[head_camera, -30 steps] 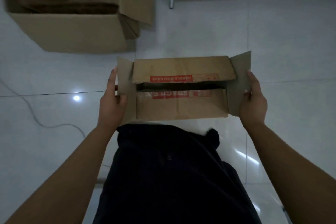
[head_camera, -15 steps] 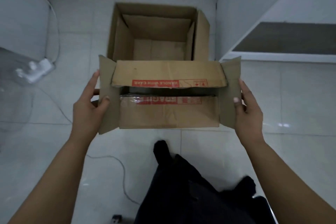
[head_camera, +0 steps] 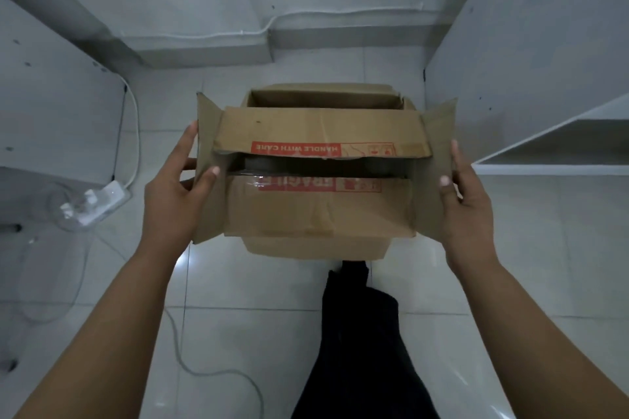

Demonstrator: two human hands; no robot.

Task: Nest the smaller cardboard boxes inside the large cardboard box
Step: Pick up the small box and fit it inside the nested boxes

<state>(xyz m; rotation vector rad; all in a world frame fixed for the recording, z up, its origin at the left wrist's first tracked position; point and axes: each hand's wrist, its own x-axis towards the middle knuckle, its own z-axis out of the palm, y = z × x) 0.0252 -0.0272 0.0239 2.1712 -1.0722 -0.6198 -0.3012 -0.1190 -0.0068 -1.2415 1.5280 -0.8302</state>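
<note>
I hold a smaller cardboard box [head_camera: 320,207] with red "HANDLE WITH CARE" and "FRAGILE" tape, its top flaps half closed and its side flaps sticking out. My left hand [head_camera: 173,187] grips its left side flap, and my right hand [head_camera: 466,194] grips its right side flap. It hovers directly above the large cardboard box [head_camera: 323,97], which stands open on the floor. Only the large box's far rim and a strip of its near wall [head_camera: 316,248] show; its inside is hidden.
A white power strip [head_camera: 102,197] with cables lies on the tiled floor at left, beside a clear round base. White walls stand at left and right, with a white shelf [head_camera: 551,150] at right. My dark trouser leg [head_camera: 360,343] is below the boxes.
I have stepped toward the large box. The small box, earlier in front of it, now hangs right over its opening. Both hands keep the same grip.
</note>
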